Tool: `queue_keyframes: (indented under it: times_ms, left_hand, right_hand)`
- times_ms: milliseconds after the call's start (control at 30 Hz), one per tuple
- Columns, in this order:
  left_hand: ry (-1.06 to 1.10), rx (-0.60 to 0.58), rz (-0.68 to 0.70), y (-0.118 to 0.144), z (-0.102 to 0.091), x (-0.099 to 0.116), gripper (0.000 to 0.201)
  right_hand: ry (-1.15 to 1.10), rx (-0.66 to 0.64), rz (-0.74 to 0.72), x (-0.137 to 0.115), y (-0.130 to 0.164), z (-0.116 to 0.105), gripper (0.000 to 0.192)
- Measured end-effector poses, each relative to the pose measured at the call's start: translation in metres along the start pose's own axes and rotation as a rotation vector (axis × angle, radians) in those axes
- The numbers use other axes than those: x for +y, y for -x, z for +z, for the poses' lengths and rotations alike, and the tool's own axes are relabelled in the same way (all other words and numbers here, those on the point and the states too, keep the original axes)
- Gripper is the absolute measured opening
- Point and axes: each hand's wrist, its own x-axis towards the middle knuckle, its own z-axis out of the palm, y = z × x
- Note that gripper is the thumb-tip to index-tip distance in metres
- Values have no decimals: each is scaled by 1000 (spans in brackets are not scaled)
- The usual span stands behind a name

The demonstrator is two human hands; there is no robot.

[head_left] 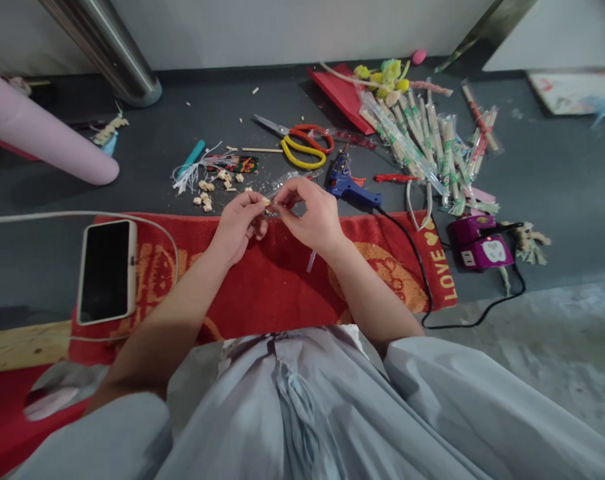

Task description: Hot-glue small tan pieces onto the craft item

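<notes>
My left hand (239, 223) and my right hand (309, 213) meet above the far edge of a red towel (267, 280). Between their fingertips they pinch a small craft piece (271, 204), pale and partly wrapped in clear plastic; its details are too small to make out. A thin clear strip hangs down below my right hand. Just beyond the hands lie several small tan beads (212, 190) and a bundle of white threads (195, 172) on the dark floor.
A blue glue gun (349, 183) lies right of my hands, its black cord running to a purple power strip (477, 243). Yellow-and-red scissors (299, 141), packaged sticks (427, 143), a red sheet (342, 90), a phone (107, 270), a pink roll (37, 133) and a metal pole (112, 53) surround the area.
</notes>
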Motion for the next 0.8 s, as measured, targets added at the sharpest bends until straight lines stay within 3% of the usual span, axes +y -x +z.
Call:
queue_keyframes:
  times_ms: [467,800]
  left_hand:
    - [12,-30,-38,1,-1,2,22]
    - [204,-126,-188,3,-2,8,25]
  right_hand:
    - [-378,81,131,0,-4,2,17]
    - [-442,85,191,-2,-1,9,21]
